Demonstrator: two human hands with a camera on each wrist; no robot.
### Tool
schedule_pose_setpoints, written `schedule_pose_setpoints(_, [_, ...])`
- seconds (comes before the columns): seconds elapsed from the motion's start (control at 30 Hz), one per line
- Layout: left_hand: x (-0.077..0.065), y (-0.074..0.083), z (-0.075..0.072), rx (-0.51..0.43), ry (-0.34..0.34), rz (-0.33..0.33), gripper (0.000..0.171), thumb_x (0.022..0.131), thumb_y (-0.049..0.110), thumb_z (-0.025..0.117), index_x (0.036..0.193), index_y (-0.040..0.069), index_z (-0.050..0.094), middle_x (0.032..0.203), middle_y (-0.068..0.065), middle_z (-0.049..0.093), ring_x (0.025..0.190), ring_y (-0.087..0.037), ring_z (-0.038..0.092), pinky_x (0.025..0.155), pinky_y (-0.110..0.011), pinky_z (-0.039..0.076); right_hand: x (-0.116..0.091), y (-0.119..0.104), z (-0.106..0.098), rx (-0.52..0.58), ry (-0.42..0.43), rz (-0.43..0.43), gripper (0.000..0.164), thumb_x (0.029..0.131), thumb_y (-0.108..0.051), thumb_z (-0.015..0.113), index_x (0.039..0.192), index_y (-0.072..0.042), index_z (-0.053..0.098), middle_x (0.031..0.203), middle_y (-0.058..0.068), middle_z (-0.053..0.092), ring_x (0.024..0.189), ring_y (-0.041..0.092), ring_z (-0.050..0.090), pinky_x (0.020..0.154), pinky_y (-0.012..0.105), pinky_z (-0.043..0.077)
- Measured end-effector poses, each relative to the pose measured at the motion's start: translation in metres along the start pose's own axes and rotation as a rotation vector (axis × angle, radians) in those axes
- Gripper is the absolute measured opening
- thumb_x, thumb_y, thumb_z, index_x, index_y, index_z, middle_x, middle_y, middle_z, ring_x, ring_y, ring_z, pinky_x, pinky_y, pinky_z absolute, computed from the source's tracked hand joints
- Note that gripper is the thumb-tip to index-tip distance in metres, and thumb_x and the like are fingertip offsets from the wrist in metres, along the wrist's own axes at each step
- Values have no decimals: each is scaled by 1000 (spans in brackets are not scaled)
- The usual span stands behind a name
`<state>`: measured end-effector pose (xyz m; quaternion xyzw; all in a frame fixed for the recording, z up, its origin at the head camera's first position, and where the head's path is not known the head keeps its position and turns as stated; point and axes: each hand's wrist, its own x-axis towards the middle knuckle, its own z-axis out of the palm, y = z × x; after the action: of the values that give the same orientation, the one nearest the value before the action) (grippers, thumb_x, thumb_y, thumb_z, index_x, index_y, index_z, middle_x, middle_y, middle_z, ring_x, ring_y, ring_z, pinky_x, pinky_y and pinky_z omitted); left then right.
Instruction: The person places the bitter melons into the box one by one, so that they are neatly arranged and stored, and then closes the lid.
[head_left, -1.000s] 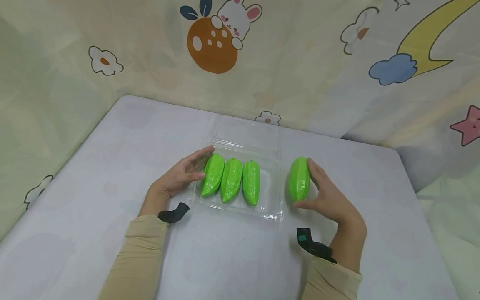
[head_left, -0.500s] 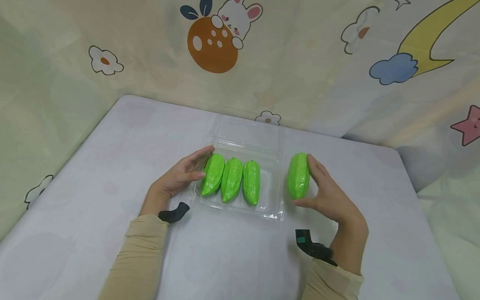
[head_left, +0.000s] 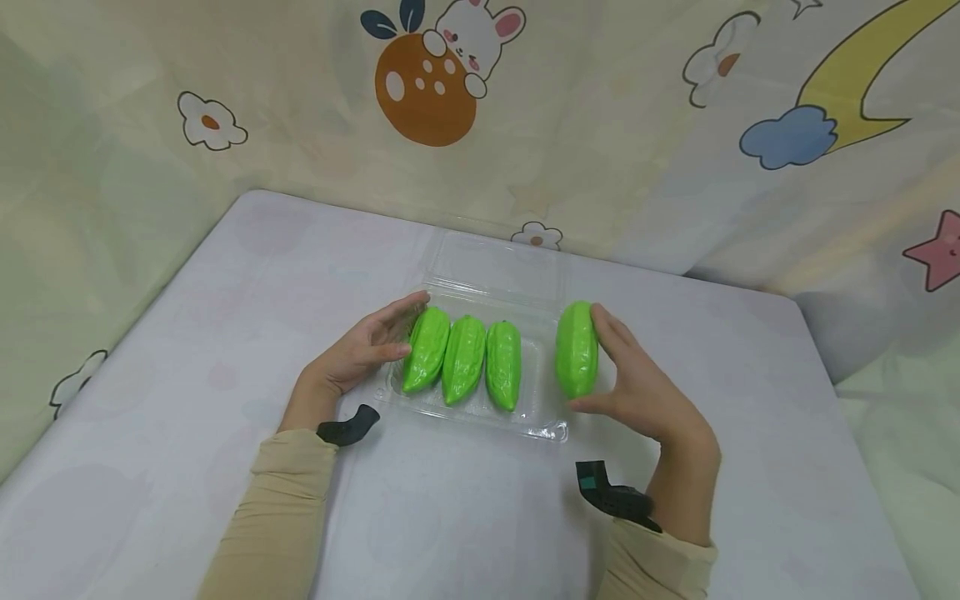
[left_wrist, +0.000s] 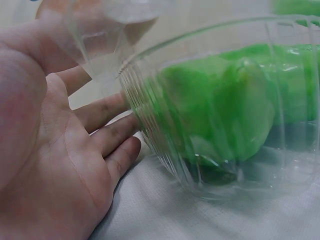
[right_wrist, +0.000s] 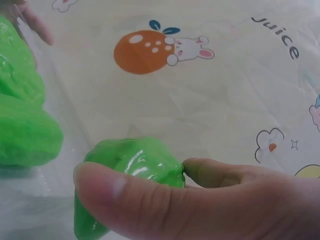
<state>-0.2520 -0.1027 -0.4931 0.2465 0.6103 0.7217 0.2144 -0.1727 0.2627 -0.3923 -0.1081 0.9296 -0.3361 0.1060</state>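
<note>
My right hand [head_left: 637, 379] grips a bright green, ribbed toy gourd [head_left: 577, 350] with tapered ends, between thumb and fingers. It is raised at the right rim of a clear plastic clamshell box [head_left: 542, 375]. Inside the box, three similar gourds [head_left: 463, 360] lie side by side, leaving its right end uncovered. At the box's left side rests my left hand [head_left: 367, 346], its fingers nearly straight. In the left wrist view, fingertips [left_wrist: 131, 122] touch the ridged outer wall. The thumb [right_wrist: 150, 200] crosses the held gourd in the right wrist view.
The box's clear lid [head_left: 495, 262] lies folded back towards the far table edge. A white cloth covers the table [head_left: 450, 508]. Behind it hangs a cartoon-printed curtain [head_left: 300, 108]. Each wrist carries a black camera mount [head_left: 615, 500].
My right hand has lifted the gourd slightly and moved it left, from beside the box to its right rim. My left hand and the other gourds have stayed put.
</note>
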Motion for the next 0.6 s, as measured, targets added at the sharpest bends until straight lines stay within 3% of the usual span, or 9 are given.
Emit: schedule_pose_setpoints(0.6, [0, 0, 1, 2, 6, -2, 76, 86, 8, 63, 151, 13, 24, 160, -3, 17, 149, -18, 7, 120, -45, 1, 15, -14, 16, -15, -55, -38, 122, 66, -22, 87, 154, -19, 2, 161, -1, 4, 149, 24, 6, 117, 50, 20])
